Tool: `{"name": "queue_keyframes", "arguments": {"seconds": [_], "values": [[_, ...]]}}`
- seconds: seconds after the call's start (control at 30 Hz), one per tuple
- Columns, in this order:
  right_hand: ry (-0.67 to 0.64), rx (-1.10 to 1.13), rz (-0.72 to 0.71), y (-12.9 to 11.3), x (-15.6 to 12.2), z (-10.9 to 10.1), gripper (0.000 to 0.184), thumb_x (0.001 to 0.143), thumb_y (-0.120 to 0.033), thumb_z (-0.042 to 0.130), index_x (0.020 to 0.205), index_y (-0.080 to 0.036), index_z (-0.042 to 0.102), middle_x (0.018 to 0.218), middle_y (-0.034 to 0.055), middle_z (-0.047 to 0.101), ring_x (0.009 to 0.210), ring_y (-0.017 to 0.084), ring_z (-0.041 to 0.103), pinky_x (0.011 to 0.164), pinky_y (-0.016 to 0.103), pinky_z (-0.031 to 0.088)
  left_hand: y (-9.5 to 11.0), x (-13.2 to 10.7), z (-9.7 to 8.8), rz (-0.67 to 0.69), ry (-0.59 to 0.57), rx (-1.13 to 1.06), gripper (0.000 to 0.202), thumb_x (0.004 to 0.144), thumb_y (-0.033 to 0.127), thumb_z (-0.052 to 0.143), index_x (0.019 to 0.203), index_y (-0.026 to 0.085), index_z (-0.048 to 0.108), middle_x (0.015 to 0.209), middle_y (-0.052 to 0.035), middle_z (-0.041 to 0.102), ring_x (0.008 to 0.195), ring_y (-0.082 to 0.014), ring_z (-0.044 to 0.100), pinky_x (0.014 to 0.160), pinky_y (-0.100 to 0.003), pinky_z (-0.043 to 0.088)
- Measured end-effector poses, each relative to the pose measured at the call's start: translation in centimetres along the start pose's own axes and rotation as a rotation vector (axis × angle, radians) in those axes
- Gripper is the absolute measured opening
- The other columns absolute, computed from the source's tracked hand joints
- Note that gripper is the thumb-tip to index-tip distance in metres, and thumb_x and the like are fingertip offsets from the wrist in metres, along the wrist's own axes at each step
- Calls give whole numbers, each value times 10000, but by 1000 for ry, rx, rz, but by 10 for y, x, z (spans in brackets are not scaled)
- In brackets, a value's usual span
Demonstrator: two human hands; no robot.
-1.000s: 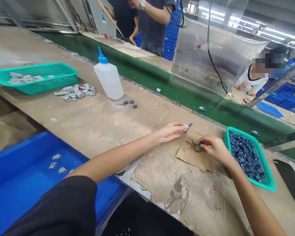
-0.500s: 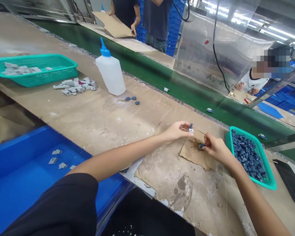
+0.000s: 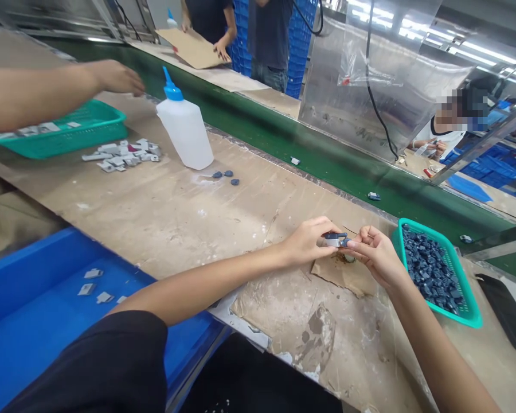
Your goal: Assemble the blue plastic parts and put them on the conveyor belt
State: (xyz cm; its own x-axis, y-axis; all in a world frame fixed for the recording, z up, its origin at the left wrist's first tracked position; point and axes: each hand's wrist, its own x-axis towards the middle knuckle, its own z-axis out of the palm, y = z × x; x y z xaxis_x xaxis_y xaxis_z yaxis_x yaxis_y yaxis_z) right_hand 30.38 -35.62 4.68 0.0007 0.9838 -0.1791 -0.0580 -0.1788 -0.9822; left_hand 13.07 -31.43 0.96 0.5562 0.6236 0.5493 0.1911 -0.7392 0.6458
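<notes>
My left hand (image 3: 310,242) pinches a small white and dark blue plastic part (image 3: 333,242), held level above the bench. In my right hand (image 3: 377,253), a small dark blue plastic piece (image 3: 344,243) sits between thumb and fingers, its tip touching the end of the white part. Fingers partly cover both pieces. Beneath the hands lies a torn piece of cardboard (image 3: 341,276) with a brown wet stain and a small round item (image 3: 349,258) on it. To the right stands a green basket (image 3: 470,319) full of dark blue plastic pieces (image 3: 432,272).
A co-worker's arm (image 3: 69,86) reaches over a green basket (image 3: 81,142) of white parts. Nearby are a pile of white parts (image 3: 124,154), a blue-capped bottle (image 3: 187,135) and loose dark blue pieces (image 3: 228,173). A green conveyor (image 3: 258,129) runs behind; a blue bin (image 3: 34,321) sits lower left.
My right hand has lifted its dark blue piece off the stained cardboard and brought it to the part in my left hand, which has turned level. A co-worker's arm has come in at left.
</notes>
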Motion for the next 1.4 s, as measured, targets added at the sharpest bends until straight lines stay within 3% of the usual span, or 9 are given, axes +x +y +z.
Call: {"name": "queue_keyframes", "arguments": {"seconds": [0.3,0.5,0.67,0.8,0.93,1.07,1.17,1.27,1.4], "values": [[62,26,-54,6,1,7,478,473,-251,810,623,-205,358,517,-68,567,544,127,608,581,239,491,-1,-2,2,170,-24,201,270,862,217,436,1102,109,496,1041,-87,594,940,-173,508,849,-279,413],[98,165,-80,14,-1,21,508,443,-281,809,567,-208,322,495,-66,529,496,121,561,546,262,473,3,-4,5,266,28,396,255,876,143,347,1083,81,481,983,-121,570,931,-200,495,819,-310,428],[112,194,-139,20,-1,24,478,443,-270,804,560,-202,346,463,-94,463,464,85,489,572,262,457,0,-6,10,315,47,395,254,842,86,356,1071,94,466,970,-116,559,918,-194,491,791,-308,445],[123,118,-194,24,-6,22,446,472,-291,783,557,-196,356,454,-101,418,430,63,402,484,213,379,6,-8,12,305,25,364,270,832,74,333,1061,107,472,981,-112,550,929,-194,482,805,-309,440],[131,17,-264,22,-16,16,425,504,-294,779,538,-185,369,466,-91,411,448,68,422,470,195,362,16,-7,12,272,10,316,234,843,112,351,1030,110,492,974,-105,563,911,-186,492,807,-307,437],[56,19,-262,13,-30,8,350,566,-313,770,760,-209,498,653,-35,580,621,141,583,580,244,464,25,-3,13,317,-5,236,241,869,171,355,1069,122,482,1035,-95,587,961,-164,511,882,-294,409],[-47,121,-183,13,-33,1,580,578,-390,756,1077,-252,495,941,60,643,795,218,630,681,337,515,30,-3,14,332,37,258,255,874,250,401,1079,130,494,1091,-93,592,1059,-162,496,971,-294,352],[-115,168,-116,20,-33,-6,600,568,-427,748,1099,-265,521,1068,86,617,856,269,627,710,398,538,34,-6,15,323,36,297,270,868,294,427,1076,145,514,1105,-85,600,1110,-163,485,1000,-284,332],[-93,190,-105,29,-40,-5,546,552,-386,761,1033,-308,516,927,49,653,803,277,638,711,440,547,41,-13,16,322,3,260,291,867,288,427,1099,134,513,1127,-99,589,1081,-165,519,978,-251,369]]}}
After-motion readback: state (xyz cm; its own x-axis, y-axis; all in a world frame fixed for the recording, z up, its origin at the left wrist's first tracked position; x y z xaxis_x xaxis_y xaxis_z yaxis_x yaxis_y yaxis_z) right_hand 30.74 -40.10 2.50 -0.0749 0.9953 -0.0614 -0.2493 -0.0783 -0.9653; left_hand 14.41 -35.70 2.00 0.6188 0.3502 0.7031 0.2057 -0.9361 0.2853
